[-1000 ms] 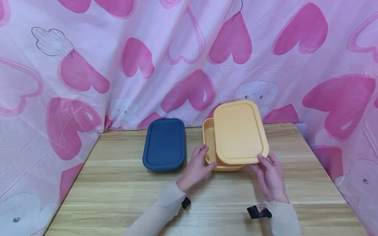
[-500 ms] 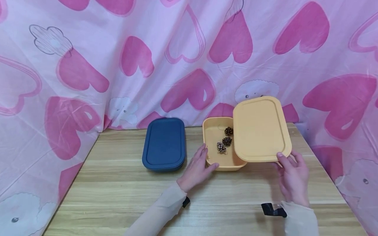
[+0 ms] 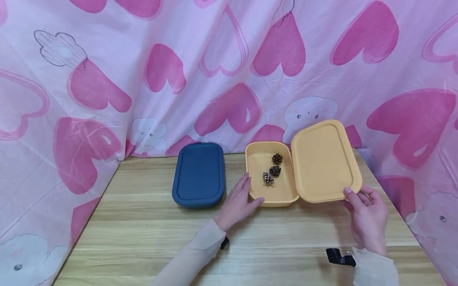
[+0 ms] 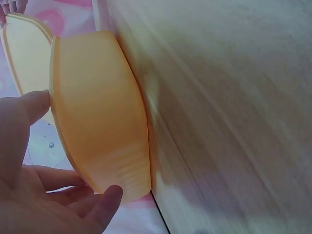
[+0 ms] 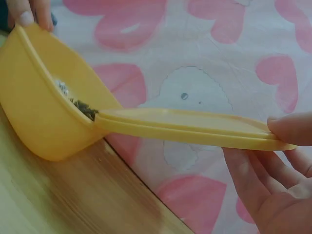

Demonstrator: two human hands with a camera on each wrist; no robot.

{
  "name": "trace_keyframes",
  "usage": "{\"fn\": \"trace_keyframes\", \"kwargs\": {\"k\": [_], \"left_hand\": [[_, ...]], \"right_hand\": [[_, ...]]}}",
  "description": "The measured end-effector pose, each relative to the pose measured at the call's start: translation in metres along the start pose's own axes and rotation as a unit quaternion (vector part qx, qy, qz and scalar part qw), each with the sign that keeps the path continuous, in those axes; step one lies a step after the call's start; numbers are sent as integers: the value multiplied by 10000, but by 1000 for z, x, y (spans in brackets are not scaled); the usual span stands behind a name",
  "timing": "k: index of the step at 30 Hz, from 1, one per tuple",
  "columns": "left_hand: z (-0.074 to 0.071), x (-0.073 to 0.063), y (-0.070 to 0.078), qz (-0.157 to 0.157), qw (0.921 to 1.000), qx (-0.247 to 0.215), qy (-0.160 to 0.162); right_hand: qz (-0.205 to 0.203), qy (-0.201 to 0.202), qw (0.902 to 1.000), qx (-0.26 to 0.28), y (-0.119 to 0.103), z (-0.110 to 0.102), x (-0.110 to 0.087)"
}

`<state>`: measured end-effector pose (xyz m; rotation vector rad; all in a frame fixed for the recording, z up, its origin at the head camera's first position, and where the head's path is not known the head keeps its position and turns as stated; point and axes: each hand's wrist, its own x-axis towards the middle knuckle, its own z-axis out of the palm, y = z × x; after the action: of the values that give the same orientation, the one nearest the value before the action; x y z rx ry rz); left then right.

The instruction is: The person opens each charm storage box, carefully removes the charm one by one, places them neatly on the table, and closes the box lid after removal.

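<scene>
A yellow food container [image 3: 257,165] stands uncovered on the wooden table, with three small pine cones [image 3: 274,171] inside, the nearest one whitish. My left hand [image 3: 234,204] holds its near left corner, thumb on the front rim and fingers along the left side; the left wrist view shows the thumb tip at the rim [image 4: 54,92]. The matching yellow lid [image 3: 325,161] is tilted beside the container's right side. My right hand [image 3: 368,218] pinches the lid's near right corner, thumb on top and fingers below. In the right wrist view the lid's far edge [image 5: 105,119] overlaps the container rim.
A dark blue lidded container [image 3: 199,174] stands left of the yellow one, close to my left hand. A pink heart-patterned curtain [image 3: 229,107] hangs behind the table [image 3: 150,238] and along both sides.
My right hand has drawn the lid rightward off the container and lowered it slightly at the end, uncovering the pine cones. My left hand has stayed at the container's corner.
</scene>
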<state>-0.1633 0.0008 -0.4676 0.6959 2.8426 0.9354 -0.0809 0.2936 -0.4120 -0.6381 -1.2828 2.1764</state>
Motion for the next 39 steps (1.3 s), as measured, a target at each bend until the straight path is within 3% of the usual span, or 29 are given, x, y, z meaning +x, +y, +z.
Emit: {"fn": "trace_keyframes", "kwargs": {"k": [11, 16, 19, 22, 25, 27, 29, 33, 39], "left_hand": [[2, 1, 0, 14, 9994, 320, 122], [0, 1, 1, 14, 9988, 466, 173], [-1, 0, 1, -20, 9982, 573, 151], [-2, -1, 1, -93, 9980, 612, 134], [-4, -1, 1, -121, 9979, 613, 142], [-4, -1, 2, -108, 9978, 635, 134], [-4, -1, 2, -96, 9977, 661, 126], [-4, -1, 3, -95, 9972, 731, 119], [-4, -1, 2, -93, 9971, 751, 114]], "right_hand": [[-377, 109, 9990, -223, -8, -5, 0], [-368, 163, 9969, -679, -7, -5, 2], [-314, 238, 9905, -1314, -6, -7, 2], [-339, 312, 9713, -2332, -5, -9, 2], [-519, 318, 9333, -3540, -4, -11, 0], [-628, 314, 9069, -4154, -3, -13, -1], [-698, 307, 8868, -4558, -3, -14, -1], [-765, 302, 8706, -4850, 0, -16, -1], [-939, 277, 8628, -4959, 4, -18, -1]]}}
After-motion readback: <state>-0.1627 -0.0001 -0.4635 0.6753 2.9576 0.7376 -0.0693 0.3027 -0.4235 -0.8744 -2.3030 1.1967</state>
